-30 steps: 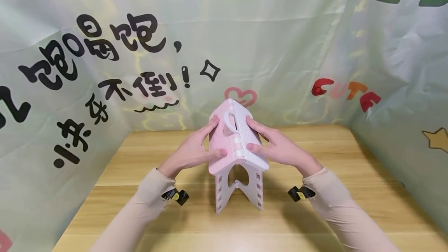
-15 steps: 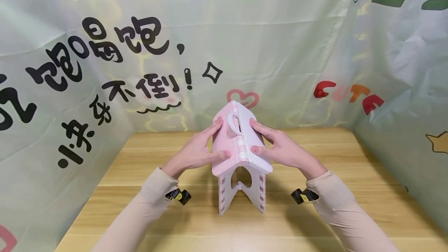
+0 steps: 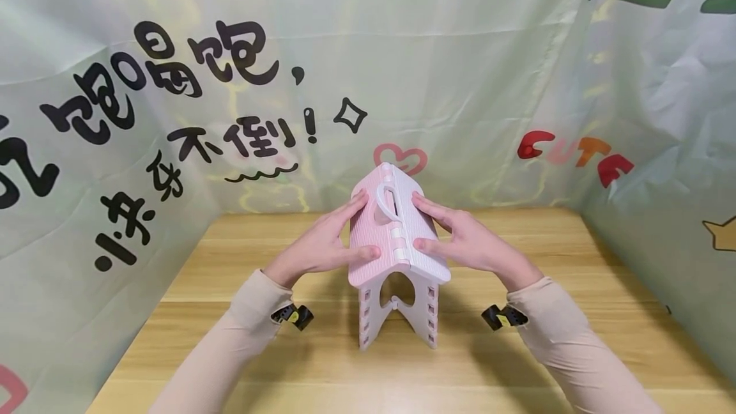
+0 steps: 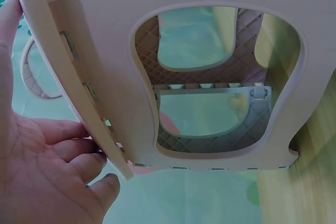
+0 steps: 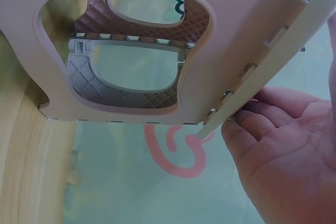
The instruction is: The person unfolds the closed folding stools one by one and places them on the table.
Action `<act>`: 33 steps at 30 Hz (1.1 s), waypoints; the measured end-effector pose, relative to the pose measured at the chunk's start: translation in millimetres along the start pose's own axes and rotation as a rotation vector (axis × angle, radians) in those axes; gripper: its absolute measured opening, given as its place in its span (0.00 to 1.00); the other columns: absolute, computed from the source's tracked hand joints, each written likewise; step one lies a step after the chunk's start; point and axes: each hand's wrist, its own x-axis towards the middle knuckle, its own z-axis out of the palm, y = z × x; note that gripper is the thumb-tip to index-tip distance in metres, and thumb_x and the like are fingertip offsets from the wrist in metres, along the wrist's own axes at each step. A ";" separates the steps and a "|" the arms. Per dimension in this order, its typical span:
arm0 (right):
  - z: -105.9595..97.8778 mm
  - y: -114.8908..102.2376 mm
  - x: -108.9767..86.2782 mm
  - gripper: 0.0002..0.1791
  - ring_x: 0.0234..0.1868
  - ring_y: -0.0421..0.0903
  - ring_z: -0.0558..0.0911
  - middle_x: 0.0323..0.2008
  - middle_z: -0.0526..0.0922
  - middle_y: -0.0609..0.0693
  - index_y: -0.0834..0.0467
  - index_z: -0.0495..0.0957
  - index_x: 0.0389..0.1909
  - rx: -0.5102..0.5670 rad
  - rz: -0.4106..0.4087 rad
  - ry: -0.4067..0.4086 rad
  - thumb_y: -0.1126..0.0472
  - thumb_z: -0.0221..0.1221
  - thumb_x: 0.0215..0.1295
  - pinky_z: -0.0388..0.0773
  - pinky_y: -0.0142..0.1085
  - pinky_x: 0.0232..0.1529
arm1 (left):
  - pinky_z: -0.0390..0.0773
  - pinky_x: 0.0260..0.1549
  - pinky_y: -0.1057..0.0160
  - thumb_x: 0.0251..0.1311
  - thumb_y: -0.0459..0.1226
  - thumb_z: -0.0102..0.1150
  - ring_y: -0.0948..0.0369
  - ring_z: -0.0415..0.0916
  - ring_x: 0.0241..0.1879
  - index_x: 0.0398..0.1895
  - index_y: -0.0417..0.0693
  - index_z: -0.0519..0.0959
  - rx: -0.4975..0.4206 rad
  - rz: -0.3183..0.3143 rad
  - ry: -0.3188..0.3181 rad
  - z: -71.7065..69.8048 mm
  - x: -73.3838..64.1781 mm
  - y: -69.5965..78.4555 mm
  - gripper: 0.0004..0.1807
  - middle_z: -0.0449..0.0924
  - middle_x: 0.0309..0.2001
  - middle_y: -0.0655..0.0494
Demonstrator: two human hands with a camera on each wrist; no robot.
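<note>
A pink-and-white folding step stool (image 3: 397, 241) stands half folded on the wooden table, its two top panels sloping like a roof with the hinges and a carry handle (image 3: 388, 204) along the ridge. My left hand (image 3: 322, 245) holds the pink panel, thumb and index finger on its face, the rest at its outer edge. On the white panel my right hand (image 3: 468, 241) mirrors this grip. The left wrist view shows bent fingers (image 4: 79, 153) against the panel's edge beside the cut-out leg (image 4: 110, 77). Likewise, fingers (image 5: 252, 124) touch the opposite edge near the other leg (image 5: 31, 51).
The wooden table (image 3: 230, 363) extends around the stool. Pale green printed cloth (image 3: 448, 82) hangs behind it and at both sides. Small black wrist cameras (image 3: 293, 316) sit below the cuffs.
The head view has shifted slightly, so the scene lies a little further right. Hands and stool keep the same pose.
</note>
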 end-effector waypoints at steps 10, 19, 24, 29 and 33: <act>-5.9 -1.0 0.3 0.47 0.81 0.58 0.68 0.82 0.64 0.61 0.61 0.59 0.83 -0.028 -0.001 -0.016 0.49 0.70 0.71 0.68 0.59 0.79 | 0.61 0.82 0.39 0.59 0.68 0.68 0.46 0.53 0.86 0.88 0.51 0.51 0.007 -0.002 -0.012 -2.9 2.1 3.1 0.62 0.47 0.88 0.50; -9.0 -1.1 -1.0 0.48 0.81 0.57 0.69 0.82 0.64 0.59 0.61 0.59 0.83 -0.039 0.004 -0.027 0.48 0.70 0.71 0.69 0.59 0.78 | 0.61 0.82 0.39 0.57 0.72 0.66 0.46 0.52 0.86 0.87 0.48 0.53 0.019 0.009 -0.005 -2.6 2.9 2.7 0.63 0.47 0.88 0.50; -9.3 -1.7 -0.5 0.47 0.81 0.57 0.68 0.82 0.64 0.57 0.60 0.60 0.83 -0.049 0.001 -0.026 0.48 0.70 0.71 0.69 0.59 0.78 | 0.59 0.83 0.41 0.58 0.66 0.70 0.46 0.51 0.86 0.87 0.47 0.54 0.022 -0.002 0.000 -3.6 2.2 4.1 0.61 0.47 0.88 0.50; -10.1 -1.8 -2.5 0.47 0.82 0.56 0.66 0.83 0.63 0.56 0.59 0.60 0.84 -0.039 0.013 -0.030 0.49 0.71 0.71 0.67 0.59 0.80 | 0.60 0.83 0.42 0.59 0.61 0.73 0.48 0.52 0.86 0.87 0.48 0.54 0.020 -0.020 -0.002 -3.1 2.1 6.7 0.60 0.47 0.88 0.51; -10.4 -1.6 -4.2 0.47 0.83 0.57 0.65 0.83 0.63 0.56 0.59 0.60 0.84 -0.043 0.021 -0.037 0.47 0.70 0.71 0.66 0.60 0.79 | 0.59 0.84 0.42 0.59 0.60 0.73 0.48 0.51 0.86 0.87 0.48 0.54 0.024 -0.024 -0.002 -0.9 2.3 6.5 0.59 0.47 0.88 0.51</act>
